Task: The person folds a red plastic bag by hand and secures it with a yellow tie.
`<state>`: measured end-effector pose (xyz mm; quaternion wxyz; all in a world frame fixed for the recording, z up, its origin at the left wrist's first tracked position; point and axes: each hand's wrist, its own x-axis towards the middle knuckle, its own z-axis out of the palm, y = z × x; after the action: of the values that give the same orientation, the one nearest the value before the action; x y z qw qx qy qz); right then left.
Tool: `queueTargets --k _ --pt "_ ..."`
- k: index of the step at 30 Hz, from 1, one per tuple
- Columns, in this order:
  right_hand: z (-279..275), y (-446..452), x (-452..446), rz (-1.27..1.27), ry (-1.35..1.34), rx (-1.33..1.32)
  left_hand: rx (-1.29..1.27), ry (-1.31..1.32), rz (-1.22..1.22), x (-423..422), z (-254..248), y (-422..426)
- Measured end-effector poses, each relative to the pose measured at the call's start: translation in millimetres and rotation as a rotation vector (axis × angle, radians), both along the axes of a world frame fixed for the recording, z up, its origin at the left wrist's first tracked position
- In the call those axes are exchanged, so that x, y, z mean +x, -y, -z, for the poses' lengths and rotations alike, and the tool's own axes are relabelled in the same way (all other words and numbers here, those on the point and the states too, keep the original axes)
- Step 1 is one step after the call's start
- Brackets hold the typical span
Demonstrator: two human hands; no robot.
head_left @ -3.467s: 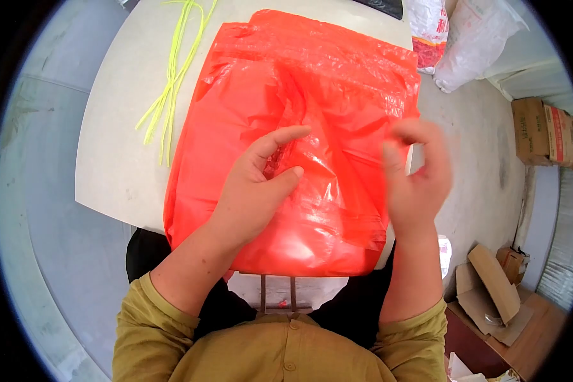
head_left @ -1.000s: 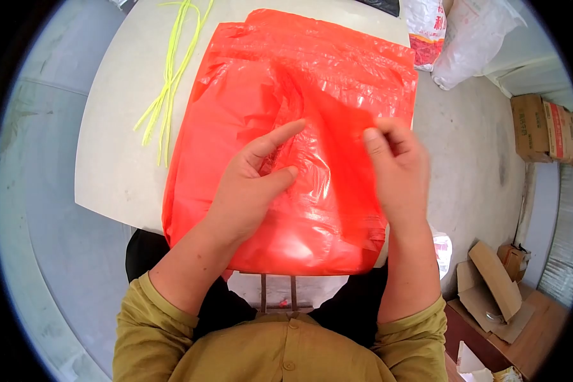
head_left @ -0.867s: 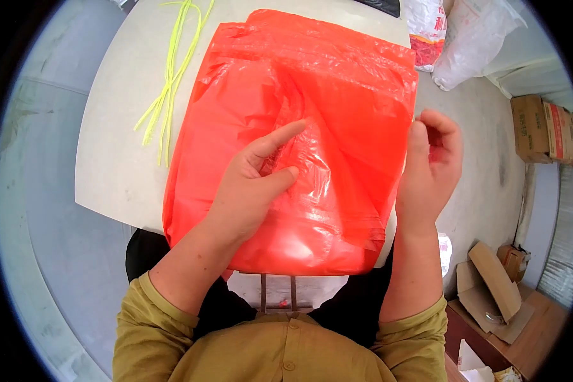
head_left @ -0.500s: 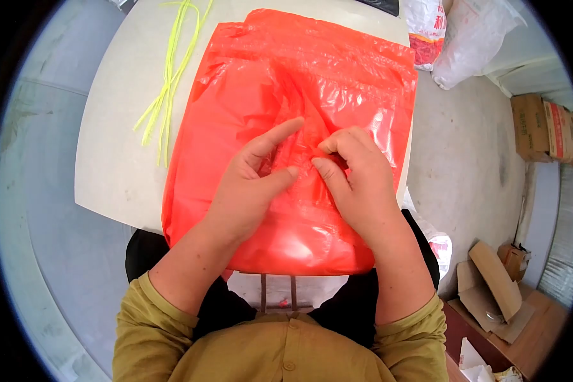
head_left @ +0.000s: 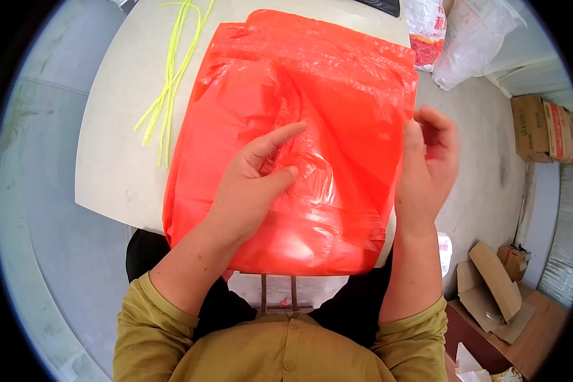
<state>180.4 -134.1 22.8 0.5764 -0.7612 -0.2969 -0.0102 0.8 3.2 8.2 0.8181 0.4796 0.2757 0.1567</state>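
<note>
A stack of shiny red plastic bags (head_left: pixel 229 108) lies over the light table (head_left: pixel 118 146), creased down its middle. On the stack's centre rests my left hand (head_left: pixel 251 181), thumb and index finger apart, with nothing seen between them. My right hand (head_left: pixel 426 165) is at the stack's right edge, slightly blurred. Its fingers are curled toward the thumb beside the red plastic, and whether they pinch its edge cannot be made out.
Yellow-green strings (head_left: pixel 169 83) lie on the table left of the stack. A black item (head_left: pixel 382 5) is at its far edge. White sacks (head_left: pixel 477 44), closed cartons (head_left: pixel 544 130) and an opened cardboard box (head_left: pixel 490 293) stand to the right.
Half a second ago my right hand was pinching plastic near the stack's middle; now it is out at the right edge. The red sheet there lies spread smoother. My left hand has barely moved.
</note>
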Motion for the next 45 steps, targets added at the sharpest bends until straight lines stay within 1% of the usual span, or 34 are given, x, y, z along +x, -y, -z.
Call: queueTargets --k 1,4,7,10,19,22,25,28,31,34,37,41,43,45 --pt "-3 2 1 0.035 0.157 0.029 0.011 0.005 -0.002 0 0 0" --pt "-5 -1 -18 -0.388 0.297 -0.179 0.01 0.014 0.003 0 0 -1" --pt "1 -16 -39 -0.496 0.187 -0.35 0.025 0.01 -0.004 -1 -1 0" --pt "4 -17 -39 -0.506 0.054 -0.369 0.035 0.029 -0.012 -1 1 0" --pt "8 -13 -28 -0.499 -0.062 -0.318 0.038 0.007 0.006 -2 3 -1" --pt "3 -11 -26 -0.495 -0.193 -0.302 0.017 0.008 -0.004 0 1 0" --pt "12 -4 -19 -0.283 -0.244 -0.336 0.021 0.004 -0.004 1 0 0" --pt "4 -4 -5 -0.006 -0.078 -0.015 0.038 0.005 -0.002 1 1 0" --pt "-10 7 0 -0.114 0.482 -0.103 0.031 0.009 0.006 1 2 -1" --pt "-9 -8 -29 -0.443 0.307 -0.252 0.038 0.013 0.006 0 2 -1" --pt "3 -14 -43 -0.507 0.091 -0.385 0.011 0.013 -0.004 -2 1 0" --pt "4 -15 -37 -0.487 0.019 -0.356 0.058 0.02 0.013 -1 1 -1" --pt "0 -15 -35 -0.476 -0.024 -0.363 0.033 0.026 0.008 -1 4 -1" --pt "4 -14 -34 -0.469 -0.06 -0.31 0.021 0.022 0.005 -1 4 -1"
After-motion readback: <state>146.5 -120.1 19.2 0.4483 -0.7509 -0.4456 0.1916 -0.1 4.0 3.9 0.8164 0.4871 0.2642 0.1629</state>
